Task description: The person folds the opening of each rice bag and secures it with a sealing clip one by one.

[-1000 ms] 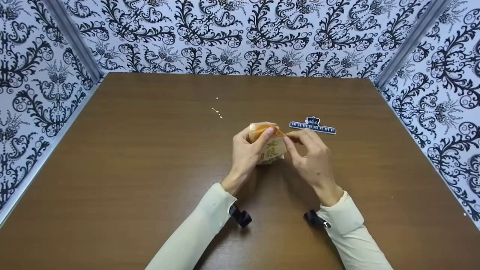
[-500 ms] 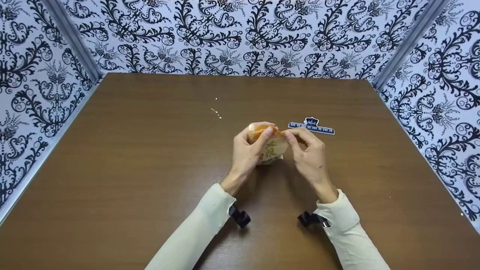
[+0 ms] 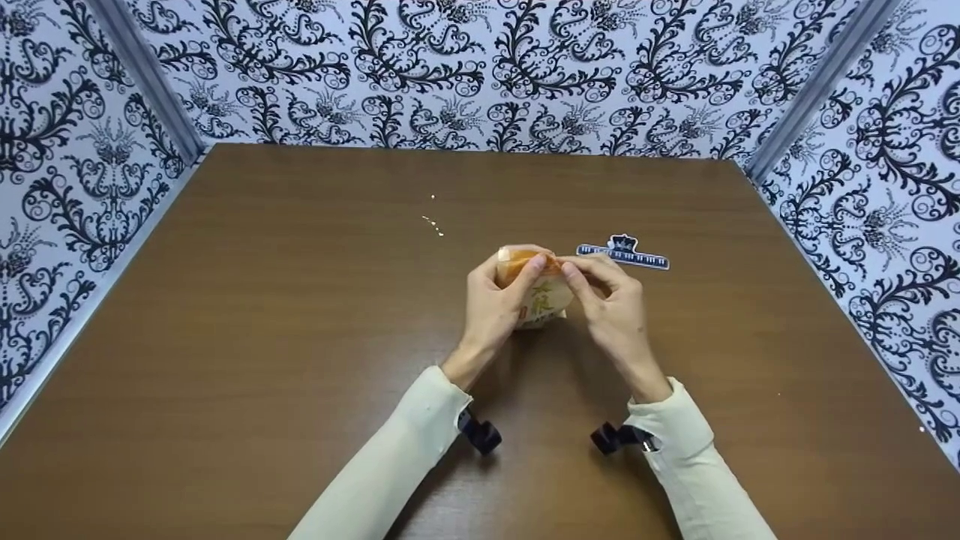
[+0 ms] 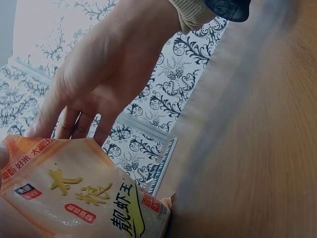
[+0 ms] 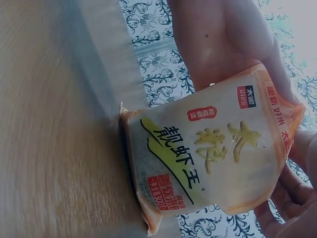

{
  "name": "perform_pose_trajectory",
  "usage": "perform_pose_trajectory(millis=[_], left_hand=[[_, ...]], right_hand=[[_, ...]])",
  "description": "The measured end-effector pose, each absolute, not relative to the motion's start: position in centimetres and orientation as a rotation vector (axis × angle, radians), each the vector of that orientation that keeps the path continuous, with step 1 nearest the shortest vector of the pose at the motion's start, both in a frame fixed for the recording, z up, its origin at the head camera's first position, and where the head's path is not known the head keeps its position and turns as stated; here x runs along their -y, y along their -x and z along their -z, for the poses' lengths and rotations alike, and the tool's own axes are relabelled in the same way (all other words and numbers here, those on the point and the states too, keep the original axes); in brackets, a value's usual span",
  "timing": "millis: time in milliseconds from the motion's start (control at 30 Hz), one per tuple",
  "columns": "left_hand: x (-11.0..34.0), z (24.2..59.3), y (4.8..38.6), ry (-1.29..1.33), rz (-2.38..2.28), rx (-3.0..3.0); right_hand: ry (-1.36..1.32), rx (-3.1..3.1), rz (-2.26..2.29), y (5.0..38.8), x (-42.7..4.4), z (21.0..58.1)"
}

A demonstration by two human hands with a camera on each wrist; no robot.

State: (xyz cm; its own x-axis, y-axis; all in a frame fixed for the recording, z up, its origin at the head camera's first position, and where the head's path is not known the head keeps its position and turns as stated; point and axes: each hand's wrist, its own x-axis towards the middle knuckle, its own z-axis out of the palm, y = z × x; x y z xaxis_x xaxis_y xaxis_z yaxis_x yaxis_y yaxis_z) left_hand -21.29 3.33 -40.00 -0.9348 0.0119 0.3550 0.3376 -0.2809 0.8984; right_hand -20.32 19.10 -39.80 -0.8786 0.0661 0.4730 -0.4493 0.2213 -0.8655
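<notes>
At the table, a bag gathered along its top

In the head view, the bag is held upright near the middle of the table. Its upper edge is grasped by the left hand, the thumb laid over the front, and is pinched between thumb and forefinger by the right hand. A second ago a corner was held drawn out sideways; now the right hand has been brought inward, and the thumbs are near each other, while the left hand has hardly been shifted. By judgement, the loose edge is thereby being gathered or folded. The clip is seen just beyond the right hand, and pale specks are scattered farther off.

In the left wrist view, the printed front is shown, with the upper edge reached from across by the right hand.

In the right wrist view, the left hand is partly hidden by the bag, and the orange edge is seen crumpled; whether the base is borne by the table cannot be told for certain
</notes>
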Motion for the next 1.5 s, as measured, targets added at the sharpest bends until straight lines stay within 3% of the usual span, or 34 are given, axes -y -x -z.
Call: perform_pose_trajectory(millis=[1500], left_hand=[[-3.31, 40.13, 21.19, 0.425, 2.269, 1.813]], right_hand=[[-0.363, 2.146, -1.575, 20.37, -18.47, 40.39]])
